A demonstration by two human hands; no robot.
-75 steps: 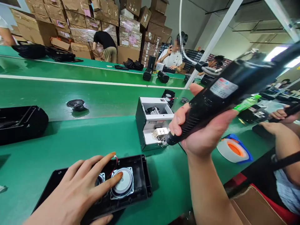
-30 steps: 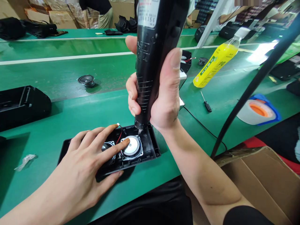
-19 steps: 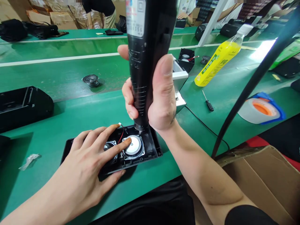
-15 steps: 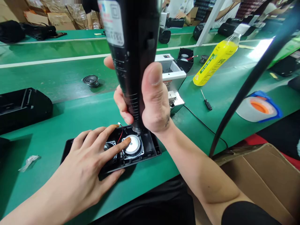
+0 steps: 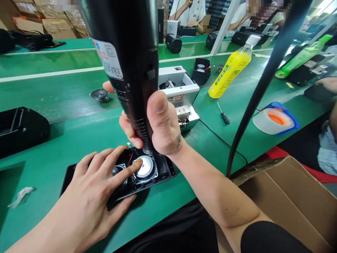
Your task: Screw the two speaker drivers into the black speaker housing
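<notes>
i saw the broad green bench (image 5: 65,140), matte and smooth, with open room to the left of the work and a cardboard box (image 5: 286,200) crowding its near right edge. my right hand (image 5: 155,126) was wrapped tight around the ribbed black barrel of the electric screwdriver (image 5: 129,66), held almost upright, its metal tip down at the far edge of the round silver speaker (image 5: 145,168). my left hand (image 5: 89,200) lay flat with fingers spread on the shallow black plastic housing (image 5: 163,168), one fingertip pressed on the speaker's shiny disc. behind stood a boxy grey screw feeder (image 5: 179,95), a yellow bottle (image 5: 226,75), a roll of tape (image 5: 275,121) and a small screwdriver (image 5: 223,114).
</notes>
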